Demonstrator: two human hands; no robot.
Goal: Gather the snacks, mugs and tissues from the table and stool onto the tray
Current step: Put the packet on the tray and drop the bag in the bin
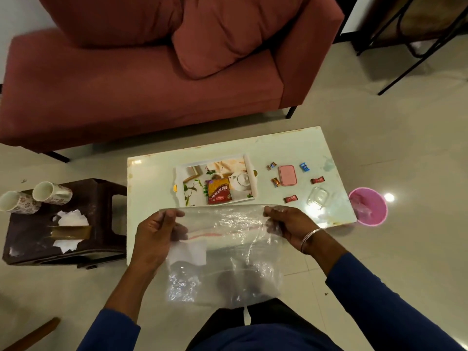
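A clear plastic bag hangs stretched between my left hand and my right hand, each pinching a top corner above the table's near edge. A white piece lies inside the bag. The printed tray sits on the white table and holds a red snack packet. Several wrapped candies lie right of the tray around a pink box. Two patterned mugs lie on their sides on the dark stool, with white tissues beside them.
A clear lidded container sits near the table's right edge. A pink bin stands on the floor just past that edge. A red sofa runs behind the table and stool. Black metal furniture legs stand at the far right.
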